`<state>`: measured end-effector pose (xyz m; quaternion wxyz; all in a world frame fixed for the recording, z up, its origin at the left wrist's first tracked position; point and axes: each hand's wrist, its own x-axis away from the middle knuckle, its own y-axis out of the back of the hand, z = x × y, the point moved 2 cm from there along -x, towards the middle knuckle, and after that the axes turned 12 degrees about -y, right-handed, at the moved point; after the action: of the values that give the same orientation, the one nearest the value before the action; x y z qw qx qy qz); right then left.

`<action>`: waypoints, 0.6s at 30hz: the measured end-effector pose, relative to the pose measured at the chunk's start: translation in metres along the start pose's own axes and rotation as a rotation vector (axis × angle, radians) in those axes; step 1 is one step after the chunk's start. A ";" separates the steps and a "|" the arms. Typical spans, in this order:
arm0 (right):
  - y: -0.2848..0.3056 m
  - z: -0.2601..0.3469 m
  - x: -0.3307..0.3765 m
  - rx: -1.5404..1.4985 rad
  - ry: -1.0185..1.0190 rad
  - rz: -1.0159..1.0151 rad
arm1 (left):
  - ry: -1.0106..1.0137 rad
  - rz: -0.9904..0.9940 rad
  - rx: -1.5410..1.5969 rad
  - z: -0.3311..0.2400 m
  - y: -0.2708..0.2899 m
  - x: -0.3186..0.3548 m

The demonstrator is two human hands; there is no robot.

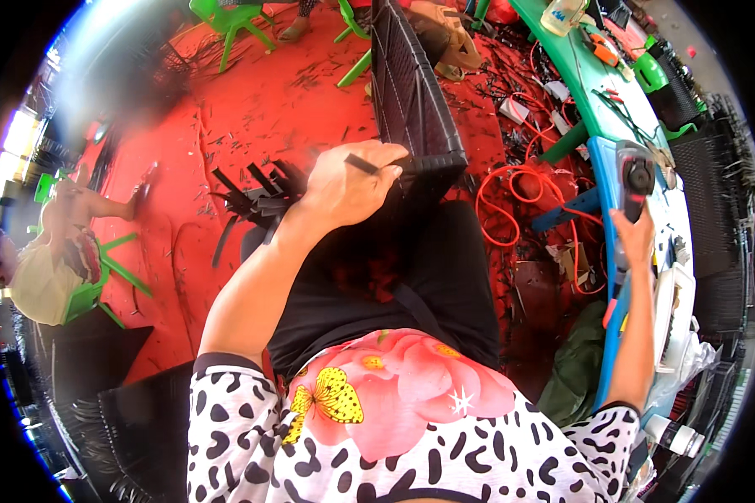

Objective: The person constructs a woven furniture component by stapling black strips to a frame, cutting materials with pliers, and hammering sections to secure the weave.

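Note:
My left hand [354,183] is closed in front of my lap, at the near corner of a black woven panel-like piece [415,92] that stands up between my knees. A short flat black strip [362,164] pokes out from its fingers. Beside that wrist, a bundle of loose black strips [264,194] fans out to the left. Far to the right, over the blue table [600,168], my right hand [635,235] is closed around the grip of a black hand tool [636,174] with a rounded head. The tool's exact kind is unclear.
An orange hose [502,226] loops on the red floor [243,101], which is littered with black scraps. A green table [566,59] adjoins the blue one. Another person [46,277] sits at the left on a green chair [88,298]. Black woven pieces [705,184] stack at the right.

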<state>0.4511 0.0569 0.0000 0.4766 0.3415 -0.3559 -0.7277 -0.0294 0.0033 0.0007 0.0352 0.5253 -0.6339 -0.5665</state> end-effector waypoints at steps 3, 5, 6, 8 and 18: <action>-0.019 0.043 0.071 -0.126 0.051 0.109 | 0.165 0.064 -0.122 0.001 0.001 0.004; -0.037 0.053 0.113 -0.316 0.404 0.167 | 0.173 0.009 -0.144 -0.004 -0.006 0.006; -0.043 0.077 0.137 -0.300 0.508 0.144 | 0.142 -0.001 -0.244 -0.009 -0.008 0.012; -0.056 0.116 0.145 -0.119 0.643 0.193 | 0.072 -0.106 -0.387 -0.003 -0.018 0.000; -0.083 0.140 0.148 0.124 1.070 0.247 | 0.054 -0.153 -0.291 0.002 -0.030 -0.003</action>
<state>0.2500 -0.0303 -0.0212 0.6518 0.6467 -0.1436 -0.3691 -0.0107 0.0130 -0.0208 0.0849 0.5763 -0.5021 -0.6391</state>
